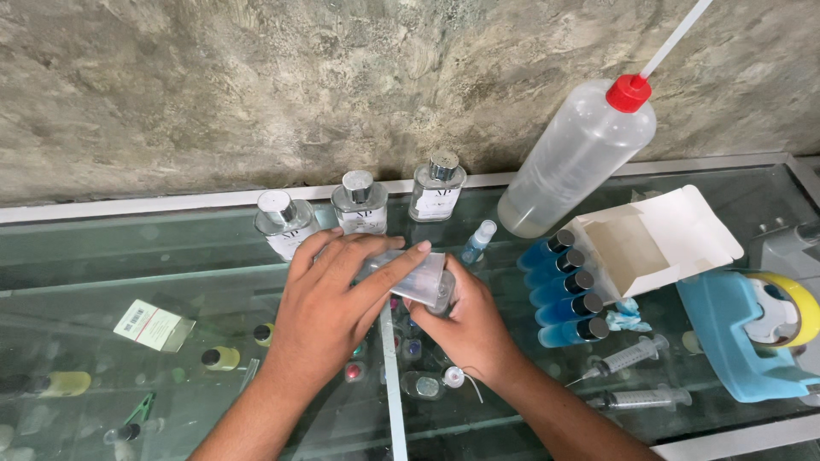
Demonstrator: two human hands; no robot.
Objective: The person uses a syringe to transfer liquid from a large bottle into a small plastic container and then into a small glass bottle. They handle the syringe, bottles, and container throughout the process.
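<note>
1. Both forearms come in from the bottom edge; left hand and right hand meet at mid-bench over one clear glass bottle.
2. Bottle lies tipped, long axis roughly left-right, slightly above the glass bench, between the two hands.
3. Left fingers are laid flat across the bottle's top side, wrapped over it; right fingers are curled under and around its right end, clenched on it. Both hands touch it, neither is clearly nearer.
4. Just behind the hands: three upright square bottles with silver caps, close to the wall.
5. Right of the hands: small blue spray vial, row of blue tubes with black caps, open white carton, big squeeze bottle with red nozzle leaning.
6. Near right: two syringes, blue tape dispenser.
</note>
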